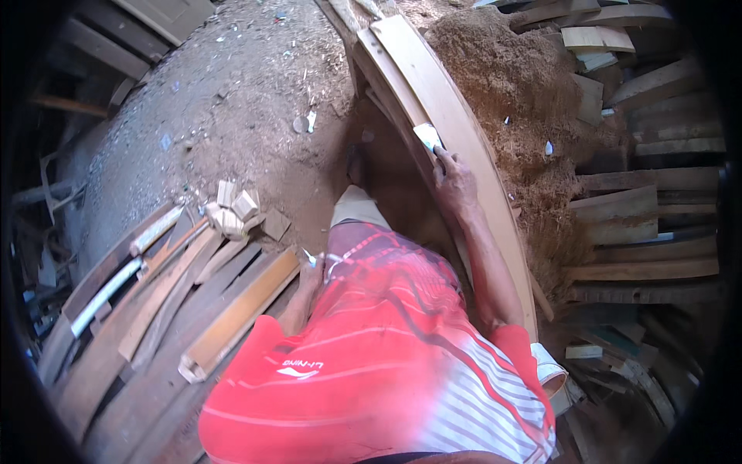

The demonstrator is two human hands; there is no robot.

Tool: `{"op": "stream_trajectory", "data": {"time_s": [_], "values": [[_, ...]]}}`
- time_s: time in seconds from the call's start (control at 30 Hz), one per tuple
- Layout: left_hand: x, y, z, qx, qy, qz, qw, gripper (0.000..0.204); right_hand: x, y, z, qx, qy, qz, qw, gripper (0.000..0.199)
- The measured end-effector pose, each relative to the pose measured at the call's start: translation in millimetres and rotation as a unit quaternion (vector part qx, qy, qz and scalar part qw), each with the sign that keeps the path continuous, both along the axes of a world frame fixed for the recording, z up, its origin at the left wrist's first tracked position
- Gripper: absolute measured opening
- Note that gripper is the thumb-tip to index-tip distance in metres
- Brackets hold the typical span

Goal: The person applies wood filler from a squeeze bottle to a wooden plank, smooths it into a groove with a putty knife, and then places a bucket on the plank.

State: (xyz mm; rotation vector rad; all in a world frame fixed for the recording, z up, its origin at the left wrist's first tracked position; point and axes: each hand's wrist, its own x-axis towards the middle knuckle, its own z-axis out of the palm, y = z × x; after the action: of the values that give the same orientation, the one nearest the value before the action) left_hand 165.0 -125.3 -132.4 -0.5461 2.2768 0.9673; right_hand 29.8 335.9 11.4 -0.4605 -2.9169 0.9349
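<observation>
My right hand (454, 179) is closed on a small flat white piece (427, 138), shaped like a scraper blade; its exact kind is unclear. The piece rests against the edge of a long pale wooden board (429, 81), which runs along my right side. My left hand (311, 272) hangs low at my left side, beside my clothing and close to the end of a thick timber (241, 313). Its fingers are bent around something small with a pale pointed tip (308, 254), too small to name.
Sawdust (502, 77) is heaped beyond the board. Stacked planks (649, 232) line the far right. On my left lie more timbers (166, 309), with several short wood blocks (233, 207) at their far end. Scraps dot the dirt floor (232, 100).
</observation>
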Motion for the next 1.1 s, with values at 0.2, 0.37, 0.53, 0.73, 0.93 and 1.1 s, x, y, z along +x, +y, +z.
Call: {"op": "stream_trajectory", "data": {"time_s": [0.2, 0.37, 0.53, 0.73, 0.93, 1.1], "values": [[-215.8, 2.6, 35.1, 0.171, -0.004, 0.182, 0.968, 0.048, -159.8, -30.7, 2.6, 0.015, -0.02, -0.007, 1.0, 0.034], [-319.9, -13.9, 43.2, 0.172, 0.036, 0.152, 0.973, 0.05, -231.5, -48.2, 24.6, -0.014, -0.05, -0.009, 0.999, 0.033], [-300.0, -31.4, 40.2, 0.135, -0.038, 0.187, 0.972, 0.051, -162.9, -36.8, 17.7, -0.009, -0.074, -0.026, 0.997, 0.035], [-273.3, -14.2, 29.1, 0.154, -0.089, 0.126, 0.976, 0.051, -279.3, -56.5, -0.9, -0.001, -0.037, -0.021, 0.999, 0.035], [-255.7, -18.4, 49.0, 0.11, -0.053, 0.135, 0.983, 0.054, -193.0, -42.4, 19.8, -0.028, -0.06, -0.018, 0.998, 0.034], [-253.2, -5.2, 56.2, 0.135, -0.077, 0.134, 0.979, 0.054, -215.9, -42.9, 2.0, -0.018, -0.074, 0.002, 0.997, 0.037]]}}
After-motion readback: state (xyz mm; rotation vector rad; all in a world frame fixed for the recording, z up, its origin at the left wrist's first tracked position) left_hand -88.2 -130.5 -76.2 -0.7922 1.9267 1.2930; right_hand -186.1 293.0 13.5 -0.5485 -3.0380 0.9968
